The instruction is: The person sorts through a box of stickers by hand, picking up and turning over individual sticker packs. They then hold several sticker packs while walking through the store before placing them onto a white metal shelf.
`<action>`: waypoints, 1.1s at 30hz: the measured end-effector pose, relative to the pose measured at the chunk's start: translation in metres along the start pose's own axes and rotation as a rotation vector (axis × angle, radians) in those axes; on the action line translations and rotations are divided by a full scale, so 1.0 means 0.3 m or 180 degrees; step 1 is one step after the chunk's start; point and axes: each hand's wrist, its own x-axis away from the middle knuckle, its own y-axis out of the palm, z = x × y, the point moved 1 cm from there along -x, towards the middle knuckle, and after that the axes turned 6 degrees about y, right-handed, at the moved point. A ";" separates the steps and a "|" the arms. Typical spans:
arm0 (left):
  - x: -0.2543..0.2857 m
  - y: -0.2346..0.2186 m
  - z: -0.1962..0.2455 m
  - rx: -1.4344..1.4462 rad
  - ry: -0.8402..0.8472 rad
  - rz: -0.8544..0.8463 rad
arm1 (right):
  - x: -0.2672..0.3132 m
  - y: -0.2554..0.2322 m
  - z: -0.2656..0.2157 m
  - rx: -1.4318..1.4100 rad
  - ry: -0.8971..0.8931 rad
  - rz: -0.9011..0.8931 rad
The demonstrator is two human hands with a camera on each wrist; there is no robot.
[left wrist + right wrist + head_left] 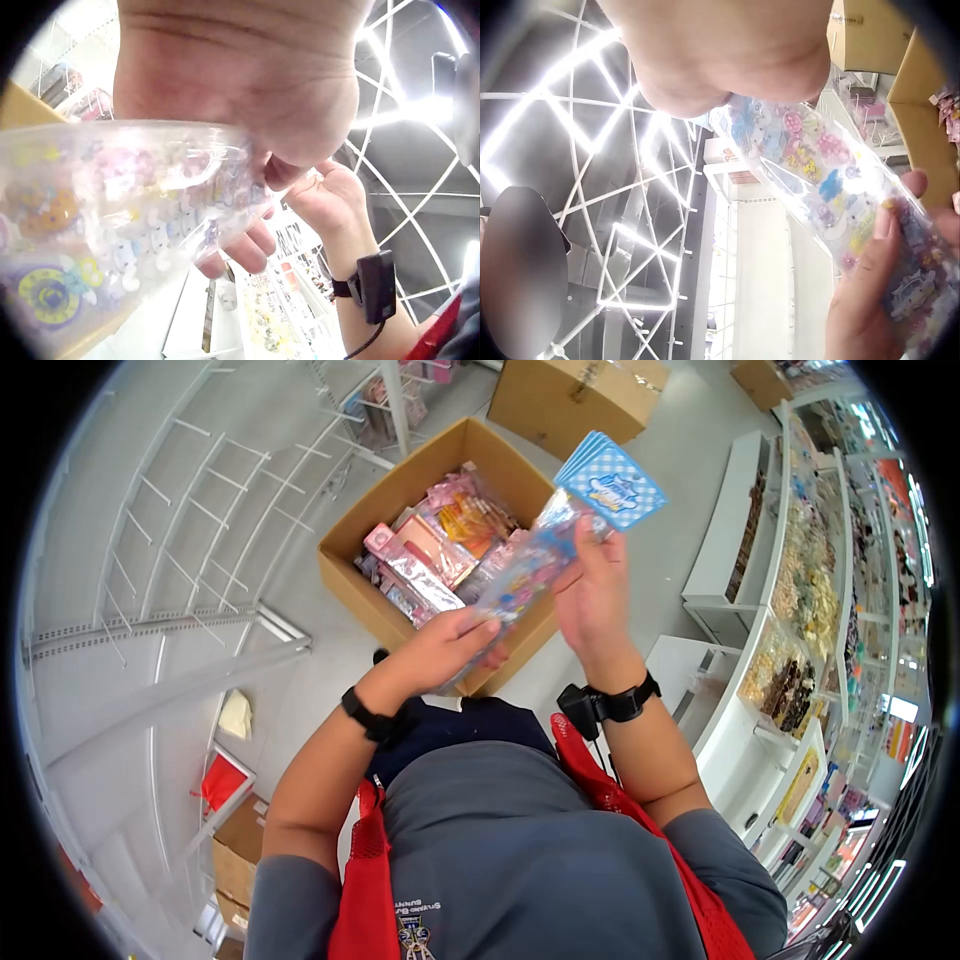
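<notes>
A small stack of clear sticker packs (522, 582) is stretched between my two hands over an open carton. Blue checked header cards (622, 488) fan out at its upper right end. My left hand (450, 647) pinches the lower end, thumb on top and fingers beneath. At the header end, my right hand (592, 595) grips the packs just below the cards. In the left wrist view, the clear plastic (142, 202) shows pastel character stickers beneath the left palm (240, 90). The right wrist view has the left thumb pressed on the printed plastic (817, 161).
The open cardboard carton (360, 510) below holds several pink packaged goods (430, 550). Behind it stands a closed carton (575, 405). White racks with bare hooks (200, 510) line the left side. Stocked shelves (800, 560) run along the right.
</notes>
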 end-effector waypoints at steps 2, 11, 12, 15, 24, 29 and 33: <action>-0.077 -0.023 -0.067 -0.0034 0.0255 0.0099 | -0.077 0.006 0.032 0.0355 -0.0321 0.0128; -0.153 -0.655 -0.451 -0.2266 0.0021 0.0278 | -0.386 -0.089 0.304 0.2628 -0.0208 0.0002; -0.156 -0.772 -0.447 -0.2555 0.0070 0.0648 | -0.418 -0.116 0.366 0.2700 -0.0027 -0.0012; -0.171 -1.103 -0.422 -0.3309 0.0367 0.2019 | -0.492 -0.245 0.582 0.3061 0.0459 -0.0146; -0.391 -1.662 -0.489 -0.3789 -0.0337 0.2277 | -0.653 -0.538 1.235 0.4057 0.1428 -0.0529; -0.444 -1.665 -0.640 -0.4472 -0.0543 0.1878 | -0.764 -0.555 1.560 0.3956 0.1623 -0.0723; -0.459 -1.678 -0.617 -0.4345 -0.0749 0.1848 | -0.894 -0.549 1.798 0.4104 0.1843 -0.1078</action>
